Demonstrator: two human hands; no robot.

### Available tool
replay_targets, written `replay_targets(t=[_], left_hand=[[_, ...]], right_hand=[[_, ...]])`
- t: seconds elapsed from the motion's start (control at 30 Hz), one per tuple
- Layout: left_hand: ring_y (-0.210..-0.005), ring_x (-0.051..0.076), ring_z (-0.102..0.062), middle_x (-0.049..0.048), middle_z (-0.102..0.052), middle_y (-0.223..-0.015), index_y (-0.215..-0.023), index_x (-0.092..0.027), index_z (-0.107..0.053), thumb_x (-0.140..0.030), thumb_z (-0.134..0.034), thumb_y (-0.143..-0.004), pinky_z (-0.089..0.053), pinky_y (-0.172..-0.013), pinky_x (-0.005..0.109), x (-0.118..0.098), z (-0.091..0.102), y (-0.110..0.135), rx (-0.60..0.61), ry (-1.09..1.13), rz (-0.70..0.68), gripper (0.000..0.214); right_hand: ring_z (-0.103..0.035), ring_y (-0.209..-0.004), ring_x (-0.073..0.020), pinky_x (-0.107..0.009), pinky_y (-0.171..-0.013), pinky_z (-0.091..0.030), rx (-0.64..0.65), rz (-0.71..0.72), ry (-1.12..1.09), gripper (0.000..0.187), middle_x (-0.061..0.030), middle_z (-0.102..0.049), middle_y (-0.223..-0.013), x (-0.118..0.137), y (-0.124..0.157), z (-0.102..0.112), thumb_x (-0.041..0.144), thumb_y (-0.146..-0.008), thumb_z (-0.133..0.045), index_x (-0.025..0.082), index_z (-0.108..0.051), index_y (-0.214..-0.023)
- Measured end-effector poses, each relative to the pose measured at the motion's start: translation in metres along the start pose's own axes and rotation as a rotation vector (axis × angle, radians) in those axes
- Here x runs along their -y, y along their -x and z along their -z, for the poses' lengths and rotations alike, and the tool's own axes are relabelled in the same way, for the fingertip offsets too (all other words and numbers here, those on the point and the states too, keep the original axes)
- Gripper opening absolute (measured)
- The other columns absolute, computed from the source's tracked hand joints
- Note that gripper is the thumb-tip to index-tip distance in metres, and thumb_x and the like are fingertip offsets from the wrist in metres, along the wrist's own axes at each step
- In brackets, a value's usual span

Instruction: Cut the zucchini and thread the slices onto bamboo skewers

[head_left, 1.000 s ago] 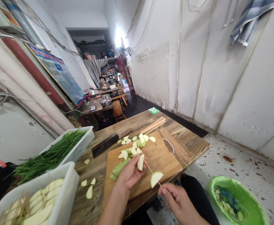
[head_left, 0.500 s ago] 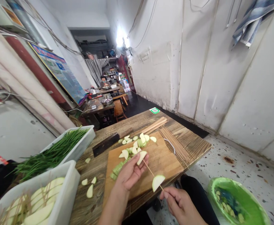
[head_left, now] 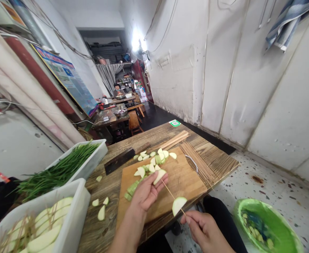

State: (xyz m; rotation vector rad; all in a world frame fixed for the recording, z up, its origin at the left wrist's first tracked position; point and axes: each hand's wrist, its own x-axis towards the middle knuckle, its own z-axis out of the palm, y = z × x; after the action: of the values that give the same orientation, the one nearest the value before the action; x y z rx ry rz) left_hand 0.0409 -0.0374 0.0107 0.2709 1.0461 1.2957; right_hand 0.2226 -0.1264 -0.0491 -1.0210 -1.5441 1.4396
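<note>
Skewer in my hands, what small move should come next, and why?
I'd probably push the skewer gently into the upper slice: the left hand holds that slice at the skewer's far end, the right hand grips the near end, and the lower slice is threaded on it. How deep it already sits is hidden.

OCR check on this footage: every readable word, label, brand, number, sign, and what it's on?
No text is legible.
Blue rectangular wall poster: heading and print too blurred to read.
Flat green-and-white QR-code card on the brown wooden table: code pattern, no readable words.
White-and-blue panel at the room's far end: markings too small.
</note>
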Motion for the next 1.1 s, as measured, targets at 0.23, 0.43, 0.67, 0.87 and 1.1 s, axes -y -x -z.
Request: replay_targets(t=[0.23,0.43,0.67,0.87,1.1], left_hand=[[-0.085,0.024,-0.067,0.0161,-0.069,-0.089,-0.087,-0.006,-0.059,-0.006,-0.056,-0.079,-0.056,-0.078,0.037,0.0013,-0.0006,0.0013,-0.007,-0.021,-0.007,0.008],[-0.083,0.024,-0.068,0.0151,-0.070,-0.086,-0.087,-0.007,-0.058,-0.007,-0.055,-0.080,-0.056,-0.077,0.037,0.0033,-0.0020,0.0015,-0.002,-0.042,-0.024,0.008],[-0.084,0.024,-0.068,0.0151,-0.070,-0.086,-0.089,-0.007,-0.058,-0.008,-0.055,-0.080,-0.057,-0.076,0.036,0.0046,-0.0026,0.0009,-0.014,-0.029,-0.021,0.009],[-0.082,0.024,-0.068,0.0160,-0.070,-0.088,-0.090,-0.007,-0.058,-0.008,-0.057,-0.080,-0.056,-0.077,0.036,0.0067,-0.0009,-0.0015,-0.012,-0.032,-0.013,0.010],[-0.082,0.024,-0.068,0.0160,-0.070,-0.090,-0.088,-0.007,-0.059,-0.009,-0.058,-0.079,-0.055,-0.078,0.039,0.0074,-0.0009,-0.0024,-0.007,-0.046,-0.017,0.009]], right_hand=[[-0.021,-0.042,-0.0079,-0.022,-0.039,-0.016,0.002,0.007,0.029,0.037,0.0089,-0.023,-0.049,-0.0001,-0.0005,0.0006,0.045,-0.092,-0.036,0.017,-0.055,-0.080],[-0.022,-0.042,-0.0080,-0.022,-0.039,-0.016,-0.005,0.009,0.042,0.036,0.0087,-0.023,-0.050,-0.0024,0.0004,0.0006,0.045,-0.092,-0.036,0.017,-0.054,-0.081],[-0.021,-0.042,-0.0080,-0.022,-0.039,-0.017,0.009,0.011,0.058,0.039,0.0088,-0.023,-0.049,0.0002,0.0038,0.0023,0.048,-0.092,-0.035,0.016,-0.055,-0.081],[-0.022,-0.042,-0.0077,-0.021,-0.039,-0.017,0.007,0.013,0.069,0.040,0.0091,-0.023,-0.049,0.0043,0.0017,0.0025,0.048,-0.092,-0.035,0.015,-0.054,-0.081],[-0.022,-0.043,-0.0080,-0.022,-0.039,-0.017,0.001,0.014,0.087,0.038,0.0086,-0.023,-0.050,-0.0004,0.0034,0.0018,0.047,-0.092,-0.035,0.016,-0.054,-0.080]])
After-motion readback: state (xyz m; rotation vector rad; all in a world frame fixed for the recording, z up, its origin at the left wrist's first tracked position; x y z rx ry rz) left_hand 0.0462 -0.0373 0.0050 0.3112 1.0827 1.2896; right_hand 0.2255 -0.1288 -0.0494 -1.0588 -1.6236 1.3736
